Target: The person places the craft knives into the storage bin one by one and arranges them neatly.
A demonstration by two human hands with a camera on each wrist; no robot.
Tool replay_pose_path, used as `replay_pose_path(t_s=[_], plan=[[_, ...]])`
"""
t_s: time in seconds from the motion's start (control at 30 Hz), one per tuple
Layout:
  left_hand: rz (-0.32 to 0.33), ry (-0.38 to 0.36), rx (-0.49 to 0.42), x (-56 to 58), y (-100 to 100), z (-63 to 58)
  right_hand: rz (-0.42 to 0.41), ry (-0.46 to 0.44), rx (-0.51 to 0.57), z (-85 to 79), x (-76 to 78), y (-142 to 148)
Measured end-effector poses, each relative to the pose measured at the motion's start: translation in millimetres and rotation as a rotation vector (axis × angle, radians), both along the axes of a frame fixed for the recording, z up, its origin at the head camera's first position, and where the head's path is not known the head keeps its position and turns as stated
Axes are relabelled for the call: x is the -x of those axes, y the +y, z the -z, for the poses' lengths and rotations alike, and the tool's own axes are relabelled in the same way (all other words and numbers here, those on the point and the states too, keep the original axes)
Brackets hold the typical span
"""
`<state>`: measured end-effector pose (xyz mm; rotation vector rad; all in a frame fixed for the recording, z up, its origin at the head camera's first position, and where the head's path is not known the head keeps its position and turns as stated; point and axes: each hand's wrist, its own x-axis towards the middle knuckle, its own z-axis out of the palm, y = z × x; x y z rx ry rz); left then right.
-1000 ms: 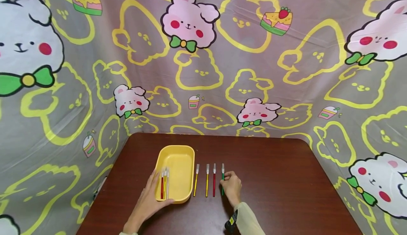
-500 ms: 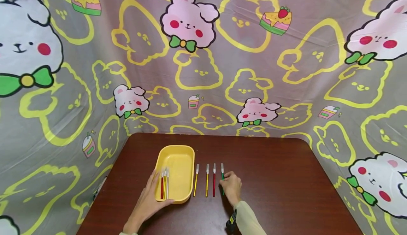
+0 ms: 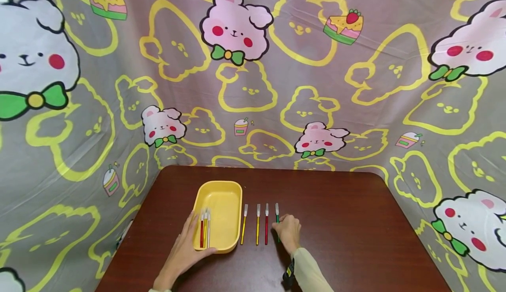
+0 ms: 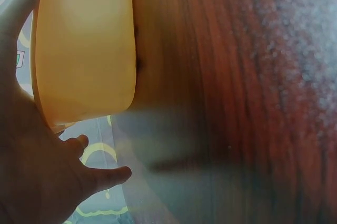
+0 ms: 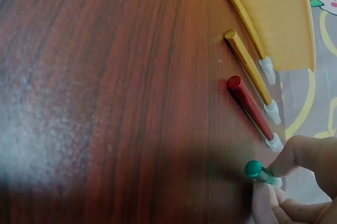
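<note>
My right hand (image 3: 287, 232) pinches the handle of a green craft knife (image 5: 254, 169) between thumb and fingertips, its clear cap facing the far side of the table. Left of it lie a red craft knife (image 3: 266, 231) and two yellow craft knives, one (image 3: 258, 232) nearer the red and one (image 3: 243, 229) by the tray. My left hand (image 3: 182, 244) rests against the near left corner of a yellow tray (image 3: 223, 215), fingers spread along its side and thumb along its near wall. Inside the tray's left part lie a red, a yellow and a silver craft knife (image 3: 208, 236).
The dark brown wooden table (image 3: 340, 213) extends right of the hands and behind the tray. A grey curtain (image 3: 253, 94) with cartoon rabbits hangs at the back and along both sides.
The right hand has shifted only slightly about the green craft knife, still pinching it. The left hand, tray and other knives stay where they were.
</note>
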<state>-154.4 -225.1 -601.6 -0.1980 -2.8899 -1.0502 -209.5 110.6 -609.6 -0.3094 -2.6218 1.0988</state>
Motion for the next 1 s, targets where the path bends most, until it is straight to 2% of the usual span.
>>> replay_pose_path(t_s=[0.27, 0.57, 0.77, 1.0], plan=[[-0.002, -0.001, 0.000, -0.4, 0.0, -0.4, 0.014, -0.025, 0.065, -5.0, 1.5, 0.7], [-0.001, 0.011, -0.002, -0.4, -0.5, 1.2, -0.010, -0.031, 0.168, -28.8, 5.5, -13.2], [0.000, -0.008, -0.009, 0.5, 0.4, 0.6, -0.044, -0.028, 0.222, -48.4, 8.9, -29.3], [-0.005, -0.010, 0.000, 0.3, -0.3, 0.5, -0.091, -0.048, 0.265, -59.5, 9.7, -50.8]])
